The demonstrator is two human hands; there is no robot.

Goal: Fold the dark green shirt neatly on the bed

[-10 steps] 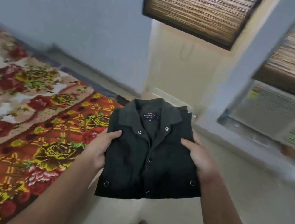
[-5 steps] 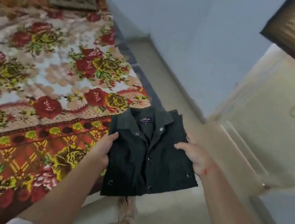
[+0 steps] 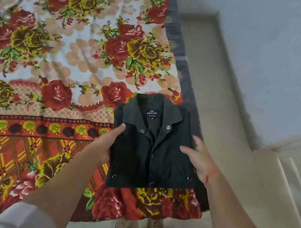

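While only the head view is available, the entry is limited to it.

Head view: the dark green shirt [image 3: 150,154] is already folded into a compact rectangle, front up and snaps visible. Its collar [image 3: 152,112] points away from the person and its hem lies nearest them, so the long axis runs roughly in line with the forearms. It sits over the near right corner of the bed [image 3: 54,60], above the floral blanket [image 3: 8,149], and its right edge reaches out over the dark mattress border [image 3: 176,54]. Whether the underside already touches the blanket cannot be told.

The left hand [image 3: 105,146] grips the left edge with its thumb laid on top near the collar. Its other fingers are hidden beneath the cloth. The right hand [image 3: 201,161] grips the opposite edge the same way, thumb on top, and a red thread [image 3: 209,176] shows at the wrist. The hands are level with each other and neither is nearer, with the shirt held directly between them.

Judgement: the folding looks complete and what remains is setting the shirt down. The bundle probably needs to shift left, further onto the blanket, before either hand lets go, or the right side may slip off the edge toward the floor [image 3: 223,126].
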